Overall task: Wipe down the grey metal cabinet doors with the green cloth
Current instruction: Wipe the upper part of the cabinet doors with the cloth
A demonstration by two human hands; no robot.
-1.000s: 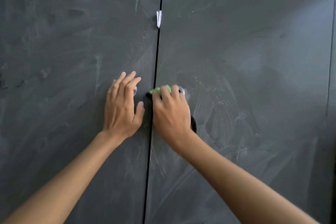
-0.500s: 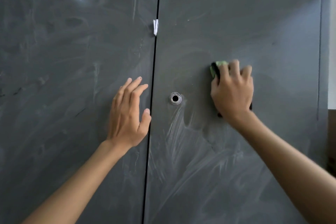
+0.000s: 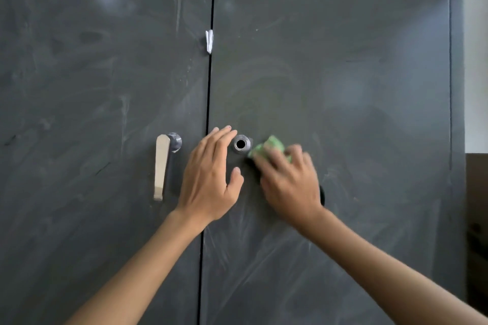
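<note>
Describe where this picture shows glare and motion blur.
Head view: a glare patch sits high on the left door; the right hand and green cloth are smeared by motion blur; the left hand and the lever handle look sharp.

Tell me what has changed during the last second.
The right hand swept the cloth out to the right across the right door, then back left beside the hole. The left hand slid right onto the seam, uncovering the handle. Unchanged: the white scrap in the seam, the right hand's grip on the cloth.
</note>
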